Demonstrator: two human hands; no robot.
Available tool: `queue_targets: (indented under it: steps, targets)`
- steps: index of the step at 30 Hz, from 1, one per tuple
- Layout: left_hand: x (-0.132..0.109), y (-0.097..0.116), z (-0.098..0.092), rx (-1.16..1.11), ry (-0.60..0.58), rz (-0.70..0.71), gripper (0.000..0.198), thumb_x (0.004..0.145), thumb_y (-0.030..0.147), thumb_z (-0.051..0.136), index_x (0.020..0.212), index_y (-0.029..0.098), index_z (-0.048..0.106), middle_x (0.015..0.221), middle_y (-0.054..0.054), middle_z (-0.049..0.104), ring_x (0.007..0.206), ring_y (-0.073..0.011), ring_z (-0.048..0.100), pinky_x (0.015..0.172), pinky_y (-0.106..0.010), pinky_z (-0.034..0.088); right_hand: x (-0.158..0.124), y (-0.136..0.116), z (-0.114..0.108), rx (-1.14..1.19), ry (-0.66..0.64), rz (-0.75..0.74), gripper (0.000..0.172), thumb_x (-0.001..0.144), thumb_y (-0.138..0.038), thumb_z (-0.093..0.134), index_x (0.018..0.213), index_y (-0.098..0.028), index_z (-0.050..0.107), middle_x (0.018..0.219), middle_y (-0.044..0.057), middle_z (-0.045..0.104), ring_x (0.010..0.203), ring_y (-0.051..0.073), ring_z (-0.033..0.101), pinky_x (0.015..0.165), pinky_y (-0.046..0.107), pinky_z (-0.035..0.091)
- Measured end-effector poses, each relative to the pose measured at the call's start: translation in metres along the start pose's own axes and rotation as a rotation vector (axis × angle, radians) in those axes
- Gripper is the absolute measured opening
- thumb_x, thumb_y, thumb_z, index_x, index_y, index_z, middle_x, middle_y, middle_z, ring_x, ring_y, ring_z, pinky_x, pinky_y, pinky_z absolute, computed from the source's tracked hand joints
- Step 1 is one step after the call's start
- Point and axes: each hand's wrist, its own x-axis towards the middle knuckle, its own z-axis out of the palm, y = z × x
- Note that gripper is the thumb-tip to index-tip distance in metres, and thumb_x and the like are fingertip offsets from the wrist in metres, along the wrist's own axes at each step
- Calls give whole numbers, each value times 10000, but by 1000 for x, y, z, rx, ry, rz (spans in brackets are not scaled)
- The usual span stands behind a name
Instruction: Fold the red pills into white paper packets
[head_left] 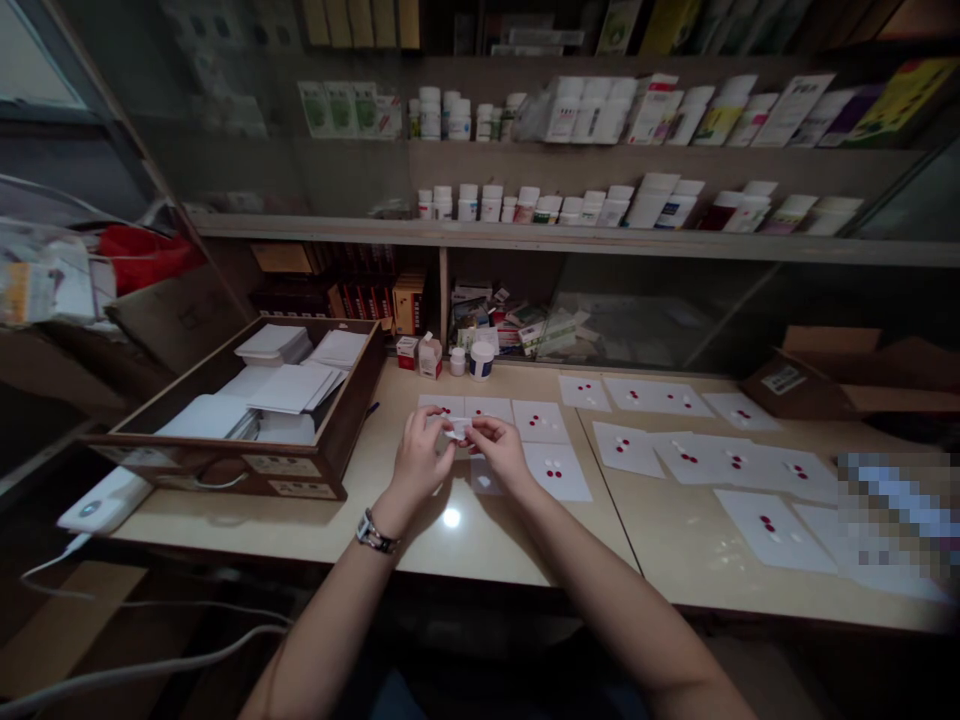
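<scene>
1. pinching a small white strip (455, 432) at the middle of the table, the left hand (420, 455) and the right hand (499, 450) both hold it closed between their fingertips, just above white paper squares (551, 472) marked with red spots.
2. sitting left of the hands, a shallow wooden tray (214, 468) holds stacks of white paper sheets (274, 343), some piled neatly, others lying loose and overlapping.
3. standing at the back of the table are a small white bottle (457, 362), a white jar with a blue label (481, 362) and a small white carton (430, 357).
4. lining the glass-fronted shelves (525, 228) are rows of white bottles (480, 205) and boxes; the compartment below holds jumbled packets (480, 320).
5. lying at the right end of the table is an open cardboard box (795, 375), its contents hidden.
</scene>
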Motion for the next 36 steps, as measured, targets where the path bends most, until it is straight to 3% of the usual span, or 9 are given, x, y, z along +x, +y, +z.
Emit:
queue_targets:
  steps: [6,9,13,16,18,24,31,36]
  targets:
    - [-1,-8,6,-164,-34,-63,99,727,106,575,797,175,564,1000,-84,528,966,-220,545,762,-338,496,3,7,-2,-47,-33,-12,352,567,-448,767,748,-168,655,663,42,678,562,179,620,540,291,493]
    - [-1,-10,8,-227,-38,-110,59,778,120,545,806,172,551,988,-76,523,934,-199,562,780,-333,494,1,7,-1,-83,-66,-52,319,631,-436,722,791,-173,640,676,46,676,600,187,629,571,299,501]
    - [-2,-11,7,-175,-68,-87,107,795,91,503,854,168,548,995,-80,519,957,-206,543,864,-381,465,-7,0,-2,-357,-84,-284,294,752,-310,627,1025,-203,600,846,58,678,730,190,638,667,317,508]
    - [-3,-11,6,-148,-82,-56,171,786,59,480,897,168,549,1017,-88,514,966,-211,532,866,-389,463,-10,-8,-4,-650,-130,-501,204,780,-221,591,981,-221,630,1012,80,637,890,212,610,792,349,482]
    - [-3,-10,6,-155,-80,-37,191,784,45,467,906,168,547,1014,-90,511,968,-211,529,868,-390,465,-10,-12,-6,-760,-173,-558,152,793,-200,581,925,-222,651,985,77,623,926,222,587,814,352,465]
    - [-4,-10,9,-208,-64,-27,135,810,76,486,882,165,558,1018,-96,512,980,-208,542,848,-378,496,-3,-14,-9,-749,-237,-542,79,829,-198,558,793,-205,627,820,42,571,799,189,560,701,297,450]
    - [-2,-13,9,-374,-57,-117,69,828,182,547,782,152,588,1106,-115,519,1009,-210,569,571,-217,534,-6,-17,-6,-693,-218,-530,94,835,-191,533,744,-194,556,785,38,541,752,177,531,648,276,433]
    - [-3,-7,7,-348,36,-102,69,839,197,553,803,153,594,1059,-105,530,999,-199,575,600,-217,548,-8,-17,-3,-642,-174,-491,123,854,-242,509,747,-196,550,783,41,545,755,178,534,619,264,439]
